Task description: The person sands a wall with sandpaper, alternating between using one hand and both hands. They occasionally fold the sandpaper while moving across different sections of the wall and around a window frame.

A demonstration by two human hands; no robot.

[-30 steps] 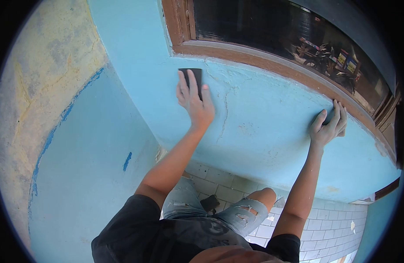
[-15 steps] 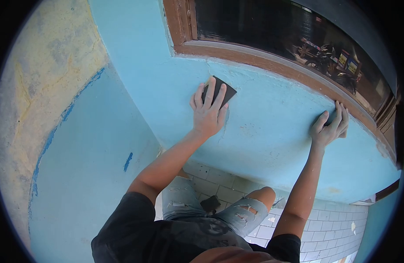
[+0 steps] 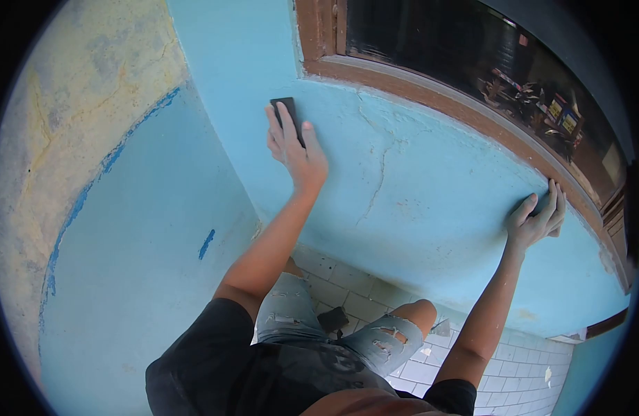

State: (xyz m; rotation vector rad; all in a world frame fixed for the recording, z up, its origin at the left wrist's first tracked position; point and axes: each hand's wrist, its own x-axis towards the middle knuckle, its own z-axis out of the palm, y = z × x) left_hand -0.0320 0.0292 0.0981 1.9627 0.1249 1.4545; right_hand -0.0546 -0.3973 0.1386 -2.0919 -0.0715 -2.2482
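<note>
My left hand (image 3: pixel 294 147) presses a dark rectangular sanding pad (image 3: pixel 286 111) flat against the light blue wall (image 3: pixel 430 208), just below the brown window frame (image 3: pixel 430 93). Most of the pad is hidden under my fingers. My right hand (image 3: pixel 536 220) rests with spread fingers on the wall at the lower edge of the window frame, far to the right; a small dark object may sit under its fingers but I cannot tell. A long crack (image 3: pixel 376 184) runs down the wall between the two hands.
A side wall (image 3: pixel 125 243) with worn yellowish and blue paint meets the blue wall at a corner on the left. White floor tiles (image 3: pixel 361 295) lie below, with a dark object (image 3: pixel 332 320) beside my knees. The dark window pane (image 3: pixel 472 48) reflects a street.
My left hand slid the pad right and down along the wall, then back left and up toward the corner. The view shifted slightly left. My right hand stayed in place on the frame edge.
</note>
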